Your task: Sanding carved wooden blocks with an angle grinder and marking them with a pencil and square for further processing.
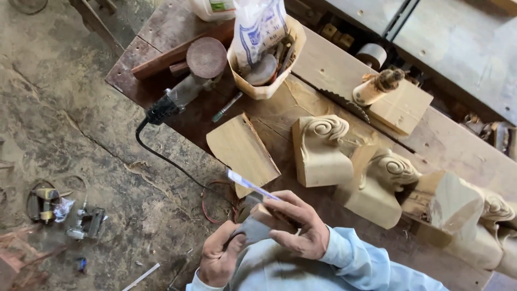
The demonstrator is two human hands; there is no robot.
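Chisel (253,187) blade: flat, pale, pointing up-left (handle hidden). Right hand (296,223) is closed around it against a small wooden block (265,217); left hand (221,260) clasps a grey stone (252,229).

A workbench (161,37) is seen running from far left to near right. At its far end, an angle grinder (191,81) is laid on the top, with a paper carton (266,89) of tools just right of it. A flat wooden offcut (242,148) is set nearer, at the bench's left edge. To its right, carved wooden blocks (320,151) are lined up — one beside the next. Both hands — the left hand (218,261) and right hand (299,229) — are held nearest, around what may be a small wooden piece (264,218).
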